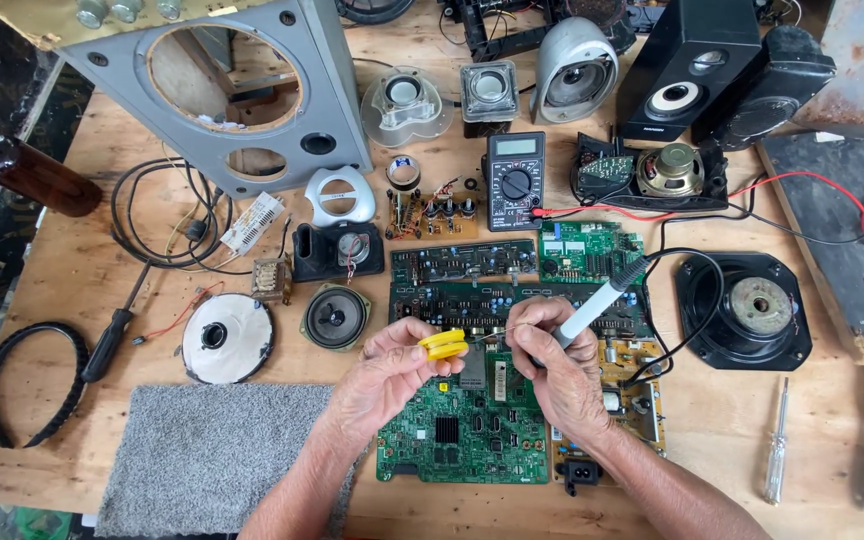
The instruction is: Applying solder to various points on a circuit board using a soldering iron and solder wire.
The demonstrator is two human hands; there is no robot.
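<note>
A small yellow spool [444, 345] is pinched in the grip of the left hand [384, 380], thumb and fingers pressed on its rim, just above the top edge of a green circuit board [452, 435] lying on the wooden desk [712, 440]. A soldering iron [600, 300] is held pen-fashion in the right hand [562, 370], its grip closed around the white handle, with the tip pointed down toward the spool; the tip itself is hidden between the hands. The iron's black cord [687, 335] loops away to the right. More green boards [512, 285] lie just behind the hands, and a black multimeter [514, 180] stands beyond them. A grey mat [212, 455] lies left of the board, and a round speaker [335, 317] is near the left hand.
</note>
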